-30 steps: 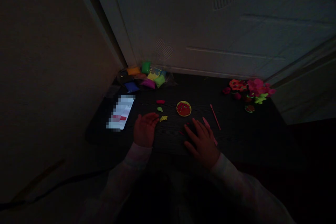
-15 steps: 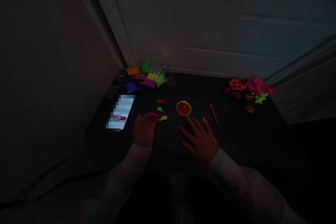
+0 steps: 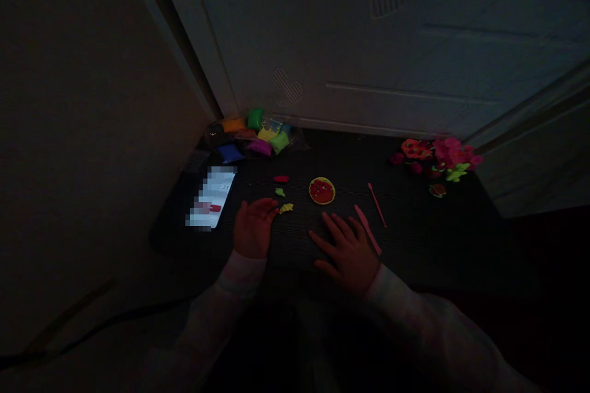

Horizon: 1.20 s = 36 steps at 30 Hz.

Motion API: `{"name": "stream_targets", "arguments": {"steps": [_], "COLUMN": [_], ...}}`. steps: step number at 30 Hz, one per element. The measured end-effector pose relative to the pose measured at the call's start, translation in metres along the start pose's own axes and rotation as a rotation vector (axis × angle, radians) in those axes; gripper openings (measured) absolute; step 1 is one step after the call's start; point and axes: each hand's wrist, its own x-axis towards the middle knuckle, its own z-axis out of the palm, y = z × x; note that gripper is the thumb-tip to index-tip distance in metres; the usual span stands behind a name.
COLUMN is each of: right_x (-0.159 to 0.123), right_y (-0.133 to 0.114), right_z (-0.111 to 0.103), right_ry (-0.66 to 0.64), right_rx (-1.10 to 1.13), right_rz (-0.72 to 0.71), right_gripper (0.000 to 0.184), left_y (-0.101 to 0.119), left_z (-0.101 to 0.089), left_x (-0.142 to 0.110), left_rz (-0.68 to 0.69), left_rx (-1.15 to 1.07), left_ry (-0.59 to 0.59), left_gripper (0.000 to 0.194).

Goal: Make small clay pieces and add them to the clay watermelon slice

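Note:
On the dark table, my left hand (image 3: 253,228) rests on its side, fingers loosely curved and apart, holding nothing that I can see. Just off its fingertips lies a crumpled yellow piece of clay (image 3: 286,209). Behind that are a small green clay piece (image 3: 280,192) and a red clay piece (image 3: 281,179). My right hand (image 3: 346,253) is spread palm down, empty. Beyond its fingertips sits a round yellow-rimmed clay disc (image 3: 321,199) with red on top. A pink plastic knife (image 3: 367,229) lies along its right side, with a thin pink modelling stick (image 3: 377,204) farther right.
A lit phone (image 3: 212,196) lies at the left. Behind it is a clear bag with several coloured clay packets (image 3: 260,147). Pink and orange clay flowers (image 3: 449,152) and a small round clay piece (image 3: 437,190) are at the right. A pale door (image 3: 322,43) stands behind the table.
My right hand has shifted slightly left and toward me, off the pink knife, which now shows nearly whole. My left hand has barely moved.

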Motion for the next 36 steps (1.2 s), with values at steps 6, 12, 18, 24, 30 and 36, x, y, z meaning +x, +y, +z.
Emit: {"name": "stream_targets", "arguments": {"steps": [6,12,18,24,30,36], "right_x": [0.0004,0.0004,0.0012,0.0020,0.0014,0.0004], "right_y": [0.0007,-0.0001,0.0011,0.0012,-0.0016,-0.0015], "right_z": [0.0016,0.0011,0.0006,-0.0003,-0.0020,-0.0022], "right_ry": [0.012,0.015,0.004,0.003,-0.013,-0.016], "right_rx": [-0.002,-0.002,-0.006,-0.021,-0.001,0.026], "right_rz": [0.053,0.037,-0.005,0.048,0.061,0.032], "right_gripper": [0.050,0.051,0.051,0.051,0.052,0.050], "left_y": [-0.0011,-0.0008,-0.0006,0.0004,0.0002,0.0001], "left_z": [-0.0017,-0.0009,-0.0006,0.0011,0.0005,0.0010], "left_x": [0.0008,0.0004,0.0010,0.0000,-0.0002,-0.0008], "left_rz": [0.004,0.001,-0.001,-0.007,0.001,-0.011], "left_rx": [0.006,0.002,0.015,0.037,0.035,0.019], "left_ry": [-0.001,0.007,0.004,0.010,0.004,0.007], "left_gripper": [0.041,0.042,0.040,0.039,0.039,0.040]}}
